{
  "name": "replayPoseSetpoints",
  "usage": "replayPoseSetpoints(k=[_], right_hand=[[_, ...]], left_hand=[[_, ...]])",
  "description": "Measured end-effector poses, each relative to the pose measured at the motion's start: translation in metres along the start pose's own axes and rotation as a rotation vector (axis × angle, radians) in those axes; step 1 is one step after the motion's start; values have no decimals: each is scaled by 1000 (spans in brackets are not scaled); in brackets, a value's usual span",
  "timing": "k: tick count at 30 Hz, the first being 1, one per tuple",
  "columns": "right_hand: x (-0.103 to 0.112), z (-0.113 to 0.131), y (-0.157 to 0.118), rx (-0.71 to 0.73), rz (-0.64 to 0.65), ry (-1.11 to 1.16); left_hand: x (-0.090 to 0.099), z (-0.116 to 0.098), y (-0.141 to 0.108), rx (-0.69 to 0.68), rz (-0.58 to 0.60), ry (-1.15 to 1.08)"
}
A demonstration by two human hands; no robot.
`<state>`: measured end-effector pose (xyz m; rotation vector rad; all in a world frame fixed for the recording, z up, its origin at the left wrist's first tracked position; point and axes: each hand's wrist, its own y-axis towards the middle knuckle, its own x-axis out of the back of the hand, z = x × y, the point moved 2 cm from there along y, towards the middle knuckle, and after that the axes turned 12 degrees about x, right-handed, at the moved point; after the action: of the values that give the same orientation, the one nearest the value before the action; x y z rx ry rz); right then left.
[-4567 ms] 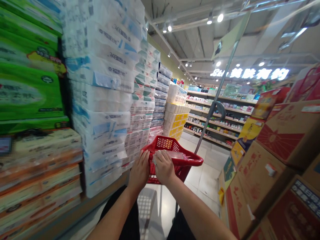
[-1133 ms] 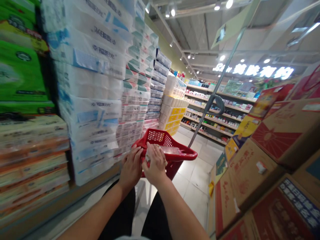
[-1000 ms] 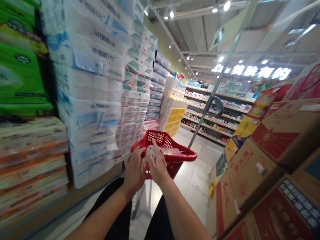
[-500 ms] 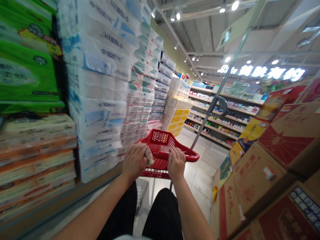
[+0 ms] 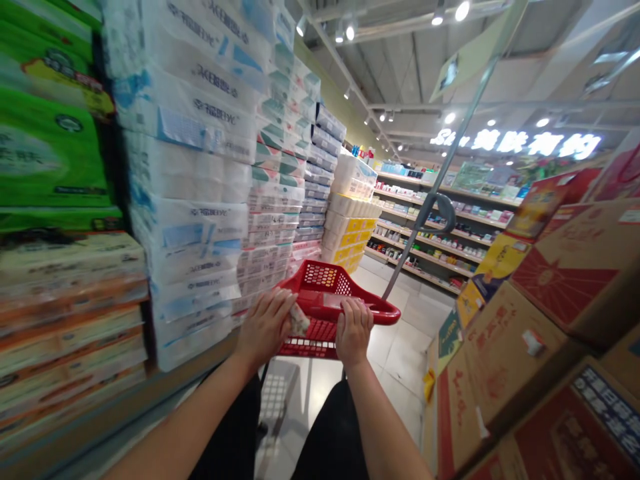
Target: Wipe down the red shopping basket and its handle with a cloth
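My left hand [image 5: 264,327] holds a small whitish wrapped packet [image 5: 299,320] between its fingers, just above the near side of a red plastic shopping basket [image 5: 320,279]. The basket sits on a trolley in front of me. My right hand [image 5: 354,331] is curled over the basket's red rim, a short way to the right of the packet. A flat, pale, see-through packet [image 5: 333,300] lies in the basket just beyond the rim. My fingers hide part of the basket's near side.
Tall stacks of plastic-wrapped tissue rolls [image 5: 190,173] and green packs [image 5: 50,147] line the left of the aisle. Cardboard cartons [image 5: 500,360] stand along the right. A grey metal pole [image 5: 440,193] rises ahead, with goods shelves [image 5: 425,233] beyond on a tiled floor [image 5: 400,347].
Both hands were together on the packet over the basket. My right hand has moved off it onto the red rim, and my left hand now holds the packet alone.
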<state>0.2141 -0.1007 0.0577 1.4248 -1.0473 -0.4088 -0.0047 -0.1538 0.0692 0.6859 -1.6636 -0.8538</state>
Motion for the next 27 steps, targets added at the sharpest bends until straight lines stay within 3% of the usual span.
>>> replayPoseSetpoints(k=[2, 4, 8, 11, 13, 17, 21, 24, 27], right_hand=[[-1, 2, 1, -13, -19, 8], [-3, 4, 1, -23, -29, 10], [-3, 8, 2, -37, -20, 7], [0, 7, 3, -45, -16, 4], [2, 6, 3, -36, -9, 1], [3, 4, 3, -17, 19, 8], [1, 6, 3, -25, 12, 16], [-1, 7, 3, -38, 0, 20], [-1, 8, 5, -41, -3, 28]], left_hand=[[2, 13, 1, 75, -35, 2], [2, 10, 4, 116, -59, 4], [-7, -33, 9, 116, -41, 3], [-19, -67, 9, -3, 57, -36], [-25, -76, 6, -57, 89, -57], [-28, -60, 3, -85, 69, -122], [-18, -34, 8, -128, 75, -228], [-10, -17, 13, -41, 8, -234], [-4, 0, 16, 128, -59, -141]])
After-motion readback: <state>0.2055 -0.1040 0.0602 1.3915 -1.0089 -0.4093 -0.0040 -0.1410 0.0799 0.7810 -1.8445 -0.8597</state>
